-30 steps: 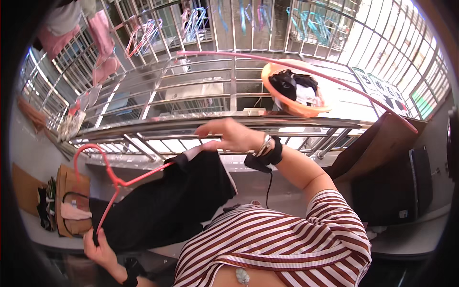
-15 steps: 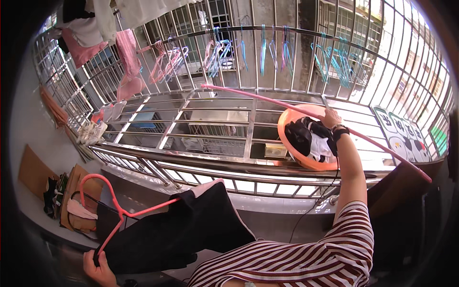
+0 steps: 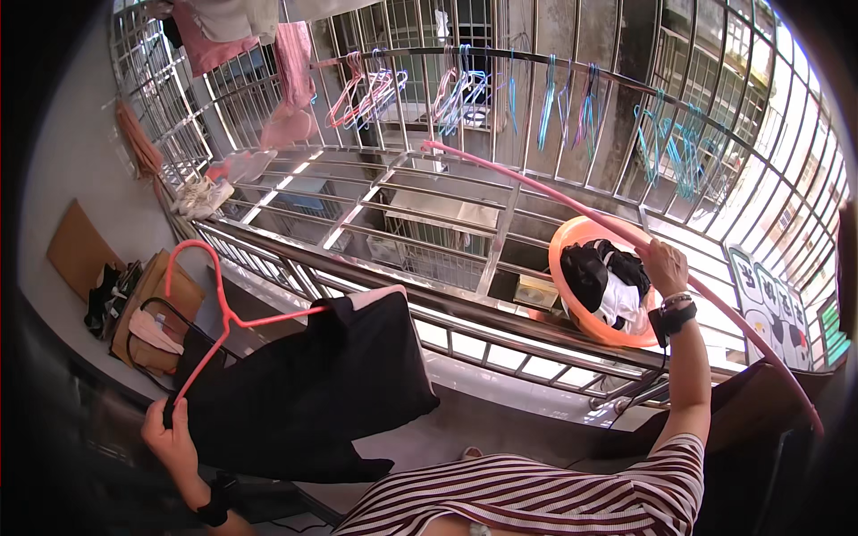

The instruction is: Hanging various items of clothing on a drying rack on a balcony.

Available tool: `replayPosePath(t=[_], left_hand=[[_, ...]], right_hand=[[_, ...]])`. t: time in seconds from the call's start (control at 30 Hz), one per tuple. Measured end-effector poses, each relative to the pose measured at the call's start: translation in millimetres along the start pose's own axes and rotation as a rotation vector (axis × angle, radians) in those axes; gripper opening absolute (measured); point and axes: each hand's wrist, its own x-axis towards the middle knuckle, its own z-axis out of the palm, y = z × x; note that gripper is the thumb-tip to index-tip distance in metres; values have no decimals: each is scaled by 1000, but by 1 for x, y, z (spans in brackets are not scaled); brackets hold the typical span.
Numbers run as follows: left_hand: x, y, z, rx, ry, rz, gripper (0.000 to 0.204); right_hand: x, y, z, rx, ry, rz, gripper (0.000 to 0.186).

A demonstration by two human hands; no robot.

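At the lower left, my left hand (image 3: 172, 438) is closed on the end of a pink clothes hanger (image 3: 223, 314) and the dark cloth there. A black garment (image 3: 304, 393) with a pale inner edge hangs on that hanger, its hook pointing up. On the right, my right hand (image 3: 665, 266) wraps round a long pink pole (image 3: 536, 187). The pole slants from the window bars down to the lower right, passing above an orange basin (image 3: 581, 313). Black and white clothes (image 3: 617, 290) lie in the basin.
Several pink and blue hangers (image 3: 465, 94) hang on a rail before the metal window bars. Pink clothes (image 3: 293, 67) hang at the upper left, above white shoes (image 3: 204, 198). A metal railing (image 3: 375, 277) crosses in front of me. Cardboard (image 3: 143, 308) leans at the left wall.
The view has turned, so the surroundings shift and tilt. My left hand has raised the hanger and garment slightly. My right hand still grips the pole, which has moved along with it.
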Motion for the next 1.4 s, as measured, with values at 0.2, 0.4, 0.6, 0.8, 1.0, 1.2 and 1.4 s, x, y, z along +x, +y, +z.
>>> replayPosePath(t=[0.2,0.4,0.6,0.8,1.0,1.2,1.4], left_hand=[[14,-27,0,-102,52,26,19],[34,-55,-21,-50,126,-16,23],[54,-83,-52,-37,155,21,25],[83,-88,-65,0,162,147,24],[129,-84,-82,-73,204,112,38],[185,-69,-99,-218,202,137,36],[217,-44,-94,-407,106,151,37]], right_hand=[[-97,-32,-50,28,64,-6,29],[-232,-85,-49,292,-74,43,35],[-357,-150,-14,1153,-637,317,35],[-378,-249,-20,1623,-924,-61,18],[-389,-288,-10,1652,-694,-82,14],[-438,-289,28,1753,-820,17,22],[-444,-302,24,1654,-675,205,28]])
